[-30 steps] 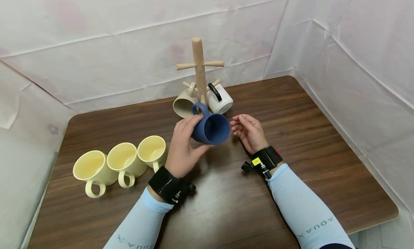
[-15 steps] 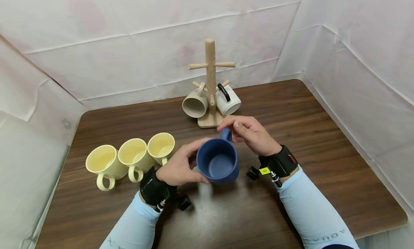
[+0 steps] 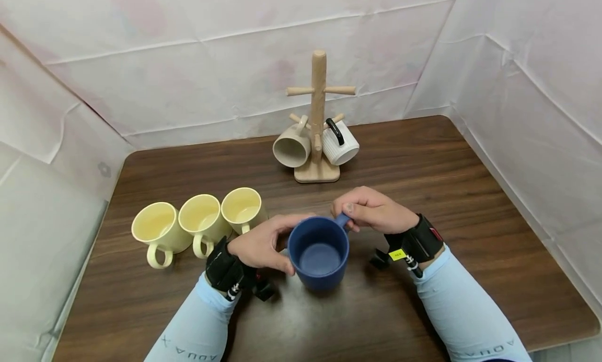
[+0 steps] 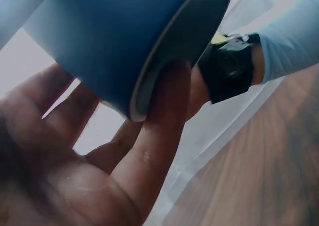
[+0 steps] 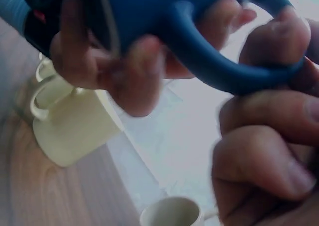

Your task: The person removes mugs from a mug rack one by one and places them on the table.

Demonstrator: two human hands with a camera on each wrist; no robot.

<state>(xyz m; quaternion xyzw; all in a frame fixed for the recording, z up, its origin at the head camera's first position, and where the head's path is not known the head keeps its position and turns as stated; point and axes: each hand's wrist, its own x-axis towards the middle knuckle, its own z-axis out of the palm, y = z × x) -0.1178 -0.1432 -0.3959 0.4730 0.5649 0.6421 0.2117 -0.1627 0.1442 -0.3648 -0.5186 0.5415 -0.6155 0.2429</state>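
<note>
In the head view a blue mug [image 3: 321, 279] is upright above the table's middle, its opening toward me and its handle [image 5: 212, 64] pointing to the far right. My left hand [image 3: 264, 246] holds the mug's body from the left. The left wrist view has the thumb [image 4: 162, 106] against the bottom edge and the other fingers behind the wall. With thumb and forefinger my right hand [image 3: 375, 211] pinches the handle; its other fingers are curled below, as the right wrist view shows.
A wooden mug tree [image 3: 318, 108] stands at the back, with a beige mug [image 3: 290, 150] and a ribbed white mug [image 3: 342, 145] on its lower pegs. Both upper pegs are bare. Left of my left hand, three yellow mugs [image 3: 203, 215] stand in a row on the brown table [image 3: 423, 163].
The blue mug has come away from the mug tree toward me and turned upright, its handle swinging right. My right hand has moved from beside it onto the handle.
</note>
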